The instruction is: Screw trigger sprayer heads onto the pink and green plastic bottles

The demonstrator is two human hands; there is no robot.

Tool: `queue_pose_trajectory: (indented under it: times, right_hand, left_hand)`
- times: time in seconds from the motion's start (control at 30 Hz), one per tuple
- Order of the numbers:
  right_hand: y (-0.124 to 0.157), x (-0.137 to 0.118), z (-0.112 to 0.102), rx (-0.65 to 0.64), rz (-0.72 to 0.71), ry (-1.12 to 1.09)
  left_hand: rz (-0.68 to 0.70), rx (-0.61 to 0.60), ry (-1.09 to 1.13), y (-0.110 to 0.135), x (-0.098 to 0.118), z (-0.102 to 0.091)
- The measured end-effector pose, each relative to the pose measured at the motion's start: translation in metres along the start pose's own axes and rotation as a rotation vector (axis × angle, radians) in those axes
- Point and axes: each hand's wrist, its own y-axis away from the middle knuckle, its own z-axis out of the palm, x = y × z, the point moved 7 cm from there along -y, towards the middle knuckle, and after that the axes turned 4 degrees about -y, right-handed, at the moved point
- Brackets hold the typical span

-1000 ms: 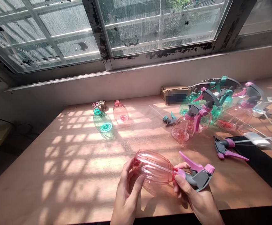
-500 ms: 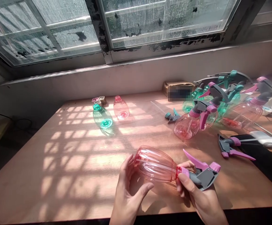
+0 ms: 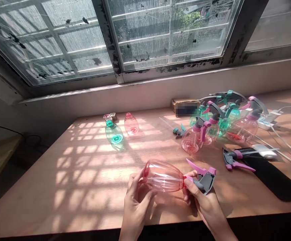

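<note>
Sunlight through a streaked, barred window (image 3: 170, 36) throws a grid of shadow over a wooden surface (image 3: 90, 201), whose far edge runs along the wall below the sill. Near the middle of the surface's near edge, the person holds a clear red bottle (image 3: 163, 175) on its side, base to the left and neck to the right, with a pink-and-gray spray head (image 3: 207, 182) at its mouth. The right hand (image 3: 205, 202) pinches the pink collar at the neck between thumb and fingers. The left hand (image 3: 136, 201) curls around the base, fingertips against it and thumb just under the bottle's side; how firmly it grips cannot be told.

Beyond the hands, toward the far-left corner, an uncapped green bottle (image 3: 114, 134) and an uncapped pale red bottle (image 3: 131, 124) stand side by side, with small boxes (image 3: 110, 116) behind. A loose teal-and-gray sprayer (image 3: 179, 131) lies just left of a group of red and green spray bottles (image 3: 190, 142) with sprayers fitted, toward the far-right part; a cardboard box (image 3: 185, 107) sits by the far edge. Nearer the right edge, a loose pink-and-gray sprayer (image 3: 237, 160) lies with its tube reaching across a black mat (image 3: 276, 180) and a white object (image 3: 264, 152).
</note>
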Motion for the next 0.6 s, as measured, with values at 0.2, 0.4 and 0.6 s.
queue_pose_trajectory:
  times: [0.2,0.4,0.6]
  right_hand:
    - [0.001,0.004,-0.001,0.017,-0.016,0.027]
    - [-0.001,0.003,0.001,-0.035,0.007,0.086]
    - [-0.006,0.008,-0.002,-0.052,0.048,0.138]
  left_hand:
    - [0.014,-0.111,-0.008,0.003,0.007,0.009]
    - [0.008,0.056,0.103,0.0,-0.002,0.0]
    - [0.039,0.159,0.068,-0.002,-0.012,-0.009]
